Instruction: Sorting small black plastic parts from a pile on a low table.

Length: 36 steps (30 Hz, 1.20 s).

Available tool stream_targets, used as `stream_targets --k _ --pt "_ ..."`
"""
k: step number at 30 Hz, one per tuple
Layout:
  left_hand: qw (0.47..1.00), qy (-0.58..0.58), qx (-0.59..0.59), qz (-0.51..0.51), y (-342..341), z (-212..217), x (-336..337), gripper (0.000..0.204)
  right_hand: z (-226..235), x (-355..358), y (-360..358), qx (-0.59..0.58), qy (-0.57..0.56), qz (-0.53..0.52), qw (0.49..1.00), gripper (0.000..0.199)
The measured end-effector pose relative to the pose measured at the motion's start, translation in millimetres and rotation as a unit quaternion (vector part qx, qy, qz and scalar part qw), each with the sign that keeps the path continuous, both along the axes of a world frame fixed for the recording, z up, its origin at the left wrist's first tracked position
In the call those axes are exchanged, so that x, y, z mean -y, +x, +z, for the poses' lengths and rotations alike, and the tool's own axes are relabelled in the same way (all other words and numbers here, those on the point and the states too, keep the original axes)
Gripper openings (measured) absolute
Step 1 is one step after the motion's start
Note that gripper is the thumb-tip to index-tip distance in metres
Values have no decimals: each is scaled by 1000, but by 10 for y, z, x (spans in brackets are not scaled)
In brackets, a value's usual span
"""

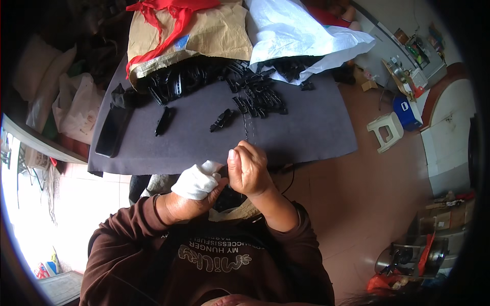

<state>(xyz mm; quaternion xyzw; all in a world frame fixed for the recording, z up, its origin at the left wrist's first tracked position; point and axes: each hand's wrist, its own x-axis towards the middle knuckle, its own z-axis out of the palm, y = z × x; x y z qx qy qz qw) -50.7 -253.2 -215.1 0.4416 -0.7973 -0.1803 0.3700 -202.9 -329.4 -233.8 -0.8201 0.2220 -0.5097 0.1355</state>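
Note:
Both of my hands are close together just off the front edge of the grey-covered table (301, 137). White cloth (195, 181) covers the fingers of my left hand (201, 202), which is closed with the thumb bare. My right hand (247, 169) is bare and curled into a fist beside it, thumb pressed on the fingers. A small dark bit shows between the hands, too hidden to name. Beyond them lie two single black toothed clips (221, 120), (163, 121), apparently plastic. Farther back is a heap of similar black pieces (258, 97).
A brown sack (189, 35) with red cloth strips (176, 30) and a white sack (301, 38) spill black pieces at the back. A dark phone (111, 132) lies on the table's left. On the floor at right stand a pale stool (385, 131) and a blue bin (407, 113).

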Motion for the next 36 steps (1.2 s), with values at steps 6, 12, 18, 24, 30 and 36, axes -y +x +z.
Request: stream_targets --k 6,12,18,24,30,36 --pt "997 44 -59 33 126 -11 69 11 -3 140 14 57 143 153 976 29" --pt "985 157 -54 -38 561 372 159 21 162 179 -227 -136 259 230 928 33" --pt "921 -7 336 199 1158 391 667 34 -18 333 -43 -118 28 -69 990 27" --pt "961 -99 242 94 1191 137 662 16 -22 395 39 -238 25 -126 963 31" --pt "949 -11 248 192 937 -43 496 14 -16 396 -5 -246 19 -134 960 31" --pt "983 9 85 164 640 -68 370 29 -5 389 -31 -232 46 -171 957 24"
